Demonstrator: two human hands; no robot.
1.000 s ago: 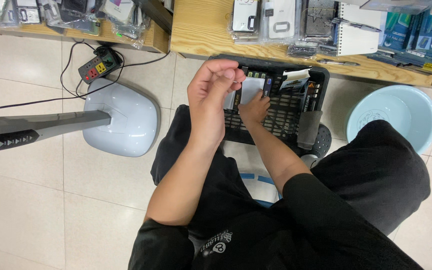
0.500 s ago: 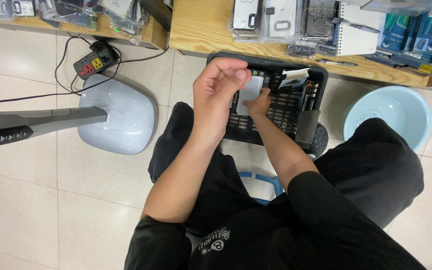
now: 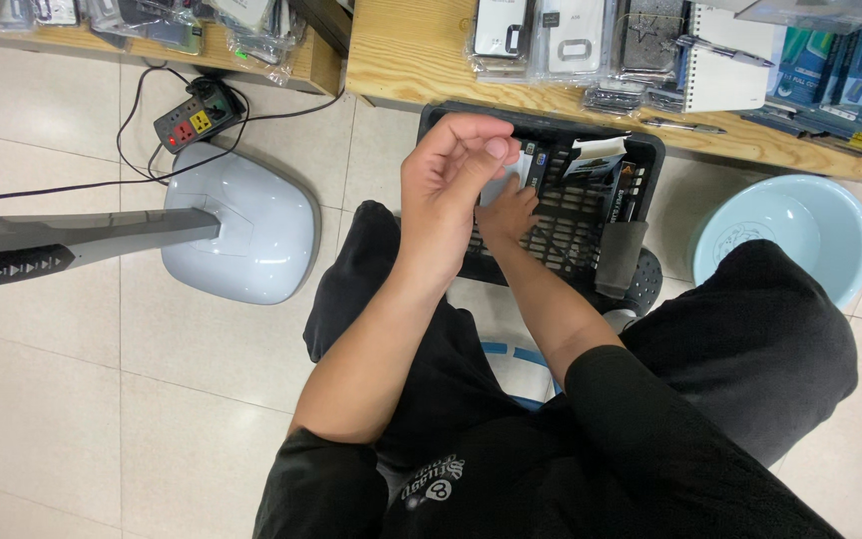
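My left hand (image 3: 448,190) is raised over my lap with its fingers curled, the fingertips at the near left rim of a black plastic basket (image 3: 641,152). Behind it my right hand (image 3: 507,214) reaches into the basket and holds a pale flat packet (image 3: 517,172) upright against the other packets standing there. My left fingertips are right at that packet's edge; whether they grip it is hidden. A white card (image 3: 596,150) and a dark grey pouch (image 3: 619,258) also sit in the basket.
A pale grey fan base (image 3: 246,235) with its pole stands on the tiled floor to the left, a power strip (image 3: 192,115) behind it. A light blue basin (image 3: 785,240) is at the right. A wooden shelf (image 3: 406,50) holds packaged phone cases (image 3: 561,35) and a notebook (image 3: 725,60).
My left hand has drifted slightly toward the basket and curled tighter. My right hand has stayed in the basket at the pale packet.
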